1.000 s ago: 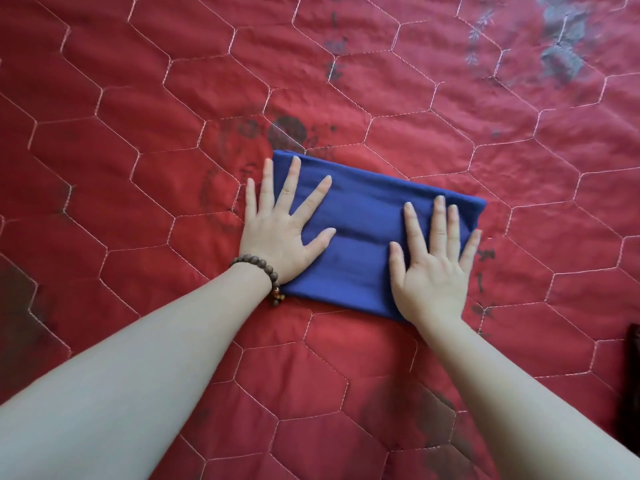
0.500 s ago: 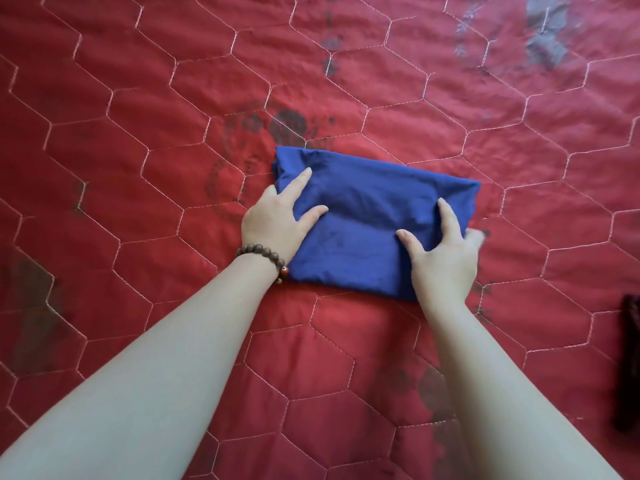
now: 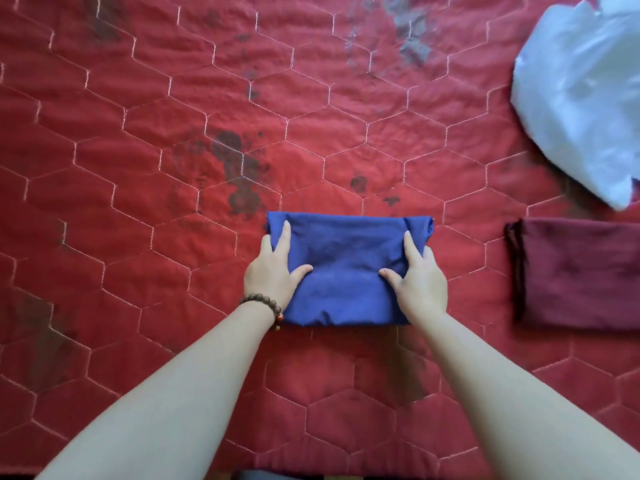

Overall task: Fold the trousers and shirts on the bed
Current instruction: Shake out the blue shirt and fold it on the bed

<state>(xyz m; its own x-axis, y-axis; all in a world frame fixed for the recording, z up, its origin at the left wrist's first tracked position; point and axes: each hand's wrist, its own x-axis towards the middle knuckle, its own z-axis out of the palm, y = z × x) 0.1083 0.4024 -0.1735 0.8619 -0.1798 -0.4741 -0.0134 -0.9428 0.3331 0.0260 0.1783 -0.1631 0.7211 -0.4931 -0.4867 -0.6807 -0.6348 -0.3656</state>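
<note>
A blue garment (image 3: 346, 258), folded into a compact rectangle, lies on the red quilted bed cover (image 3: 173, 168) in the middle of the head view. My left hand (image 3: 273, 271) grips its left end, thumb and index finger on top and the other fingers tucked round the edge. My right hand (image 3: 417, 275) grips the right end the same way. A beaded bracelet circles my left wrist.
A folded dark maroon garment (image 3: 578, 271) lies on the bed to the right of the blue one. A crumpled white garment (image 3: 581, 95) lies at the upper right. The bed's front edge runs along the bottom of the view.
My hands went from lying flat on the blue garment to gripping its two ends. The view has swung right and back, bringing the maroon and white garments into sight.
</note>
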